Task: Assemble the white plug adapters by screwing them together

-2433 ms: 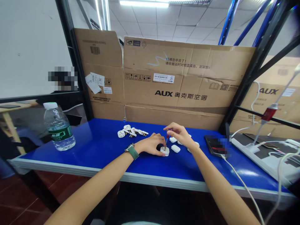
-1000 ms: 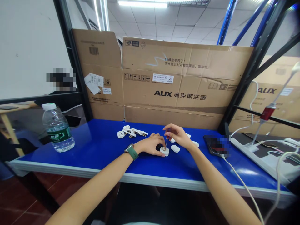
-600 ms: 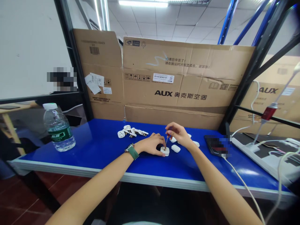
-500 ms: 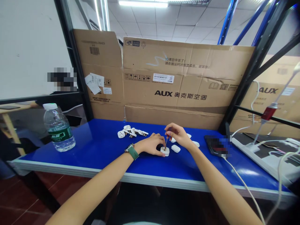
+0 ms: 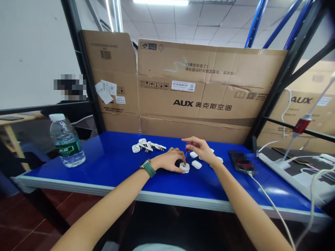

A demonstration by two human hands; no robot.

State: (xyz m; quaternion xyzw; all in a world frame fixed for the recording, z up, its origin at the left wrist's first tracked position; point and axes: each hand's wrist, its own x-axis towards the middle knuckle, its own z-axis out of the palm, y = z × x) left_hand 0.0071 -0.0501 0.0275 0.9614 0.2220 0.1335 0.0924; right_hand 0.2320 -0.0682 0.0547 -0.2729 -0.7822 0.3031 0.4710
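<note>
My left hand [image 5: 169, 160], with a green watch on its wrist, is closed on a small white plug part [image 5: 184, 168] and presses it onto the blue table [image 5: 112, 164]. My right hand [image 5: 200, 149] pinches a thin red-handled screwdriver [image 5: 186, 154] held upright, its tip down in the plug part. Several loose white plug shells [image 5: 196, 164] lie just right of my hands, partly hidden behind my right hand. A small heap of white plugs with metal pins [image 5: 146, 146] lies to the left rear.
A water bottle [image 5: 67, 141] stands at the table's left end. A dark phone [image 5: 241, 161] with a white cable lies at the right, beside a white power strip [image 5: 295, 177]. Cardboard boxes [image 5: 199, 90] wall off the back. Black frame posts [image 5: 277, 80] rise at both sides.
My hands have stayed on the plug part; the right fingers shifted slightly on the screwdriver handle. The camera has drifted a little.
</note>
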